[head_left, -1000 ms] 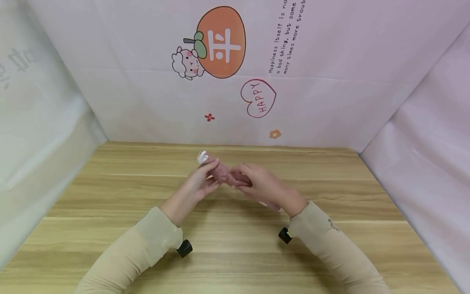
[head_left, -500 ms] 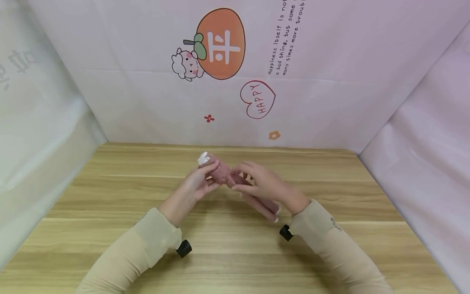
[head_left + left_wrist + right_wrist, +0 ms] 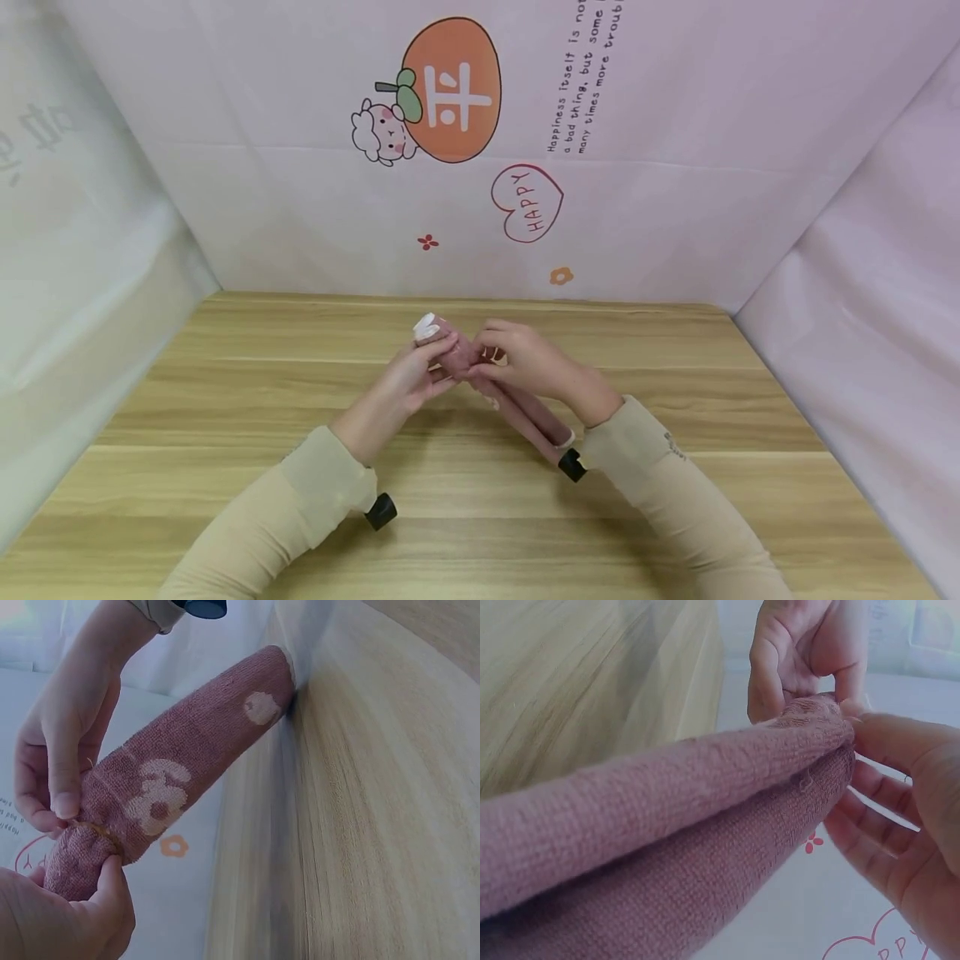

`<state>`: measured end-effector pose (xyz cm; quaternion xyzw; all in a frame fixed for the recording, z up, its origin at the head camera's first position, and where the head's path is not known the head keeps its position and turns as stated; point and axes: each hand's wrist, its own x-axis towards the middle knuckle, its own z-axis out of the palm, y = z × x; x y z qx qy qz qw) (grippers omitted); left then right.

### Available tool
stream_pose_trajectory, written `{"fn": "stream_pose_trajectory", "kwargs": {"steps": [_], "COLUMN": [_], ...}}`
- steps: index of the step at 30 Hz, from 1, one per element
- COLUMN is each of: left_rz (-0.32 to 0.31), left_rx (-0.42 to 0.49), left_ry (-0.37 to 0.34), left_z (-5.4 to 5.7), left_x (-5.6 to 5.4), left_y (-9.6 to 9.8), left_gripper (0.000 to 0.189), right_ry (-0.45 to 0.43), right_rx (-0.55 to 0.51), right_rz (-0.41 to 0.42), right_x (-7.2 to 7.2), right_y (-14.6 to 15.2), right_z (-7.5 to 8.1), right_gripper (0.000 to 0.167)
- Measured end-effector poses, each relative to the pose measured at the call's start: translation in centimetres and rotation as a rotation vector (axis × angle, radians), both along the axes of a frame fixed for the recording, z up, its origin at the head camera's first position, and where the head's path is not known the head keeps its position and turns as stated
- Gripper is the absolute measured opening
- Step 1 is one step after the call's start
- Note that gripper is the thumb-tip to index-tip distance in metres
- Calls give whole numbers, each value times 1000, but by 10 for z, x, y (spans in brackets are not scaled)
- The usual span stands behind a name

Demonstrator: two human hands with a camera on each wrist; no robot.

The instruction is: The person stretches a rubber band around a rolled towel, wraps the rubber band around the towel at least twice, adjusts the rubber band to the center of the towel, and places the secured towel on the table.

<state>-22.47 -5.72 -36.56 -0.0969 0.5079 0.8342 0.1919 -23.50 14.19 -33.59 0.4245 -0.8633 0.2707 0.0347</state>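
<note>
I see the left hand [image 3: 403,382] gripping a rolled pink terry towel [image 3: 199,742], the right hand [image 3: 534,362] pinching it beside a band [image 3: 105,831]

My left hand [image 3: 408,375] and right hand [image 3: 536,360] have room outward over the table [image 3: 465,533], but the cloth [image 3: 517,416] bars between, the wall [image 3: 300,217] ahead.

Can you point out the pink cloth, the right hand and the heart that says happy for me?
Pink cloth [image 3: 199,740]: left wrist view, on the plain stretch between its pale patches.
Right hand [image 3: 529,360]: head view, on the back of the hand.
Heart [image 3: 528,202]: head view, on its lettering.
</note>
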Motion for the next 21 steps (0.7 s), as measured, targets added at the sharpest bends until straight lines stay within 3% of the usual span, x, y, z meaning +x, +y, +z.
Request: {"fn": "stream_pose_trajectory", "kwargs": {"steps": [6,16,21], "left_rz": [15,12,18], "left_rx": [3,-11,7], "left_ry": [-22,-43,-52], "left_z": [1,2,-2], "left_x": [0,0,1], "left_y": [-2,1,5], "left_gripper": [24,32,40], "right_ry": [-45,185,167], "right_rx": [9,83,90], "right_rz": [32,140,152], "right_x": [-2,-6,-6], "right_y": [2,8,9], "right_z": [3,5,2], "right_gripper": [13,15,13]}}
